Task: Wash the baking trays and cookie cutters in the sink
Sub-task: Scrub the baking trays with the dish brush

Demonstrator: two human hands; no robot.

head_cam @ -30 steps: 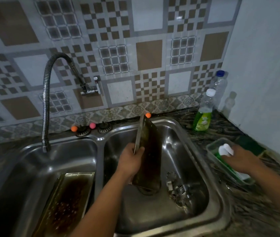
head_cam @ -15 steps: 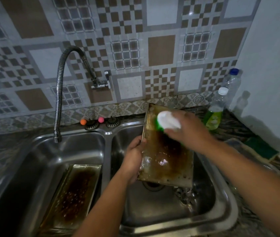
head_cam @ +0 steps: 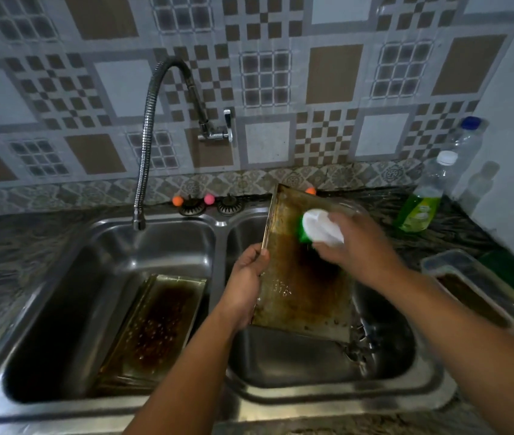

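We see a double sink (head_cam: 218,221) with 2 basins: the left holds 1 baking tray (head_cam: 155,324) lying flat, crusted brown, and the right holds a second tray (head_cam: 306,290) propped upright, with cookie cutters (head_cam: 359,343) beside its lower corner (too blurred to count). The left hand (head_cam: 244,284) pinches that upright tray's left edge; the right hand (head_cam: 359,246) grips a green-and-white scrubber (head_cam: 315,229) against it. On the counter stand 2 bottles, green dish soap (head_cam: 420,205) (label unreadable) and a clear bottle (head_cam: 466,142), plus 1 plastic container (head_cam: 475,287).
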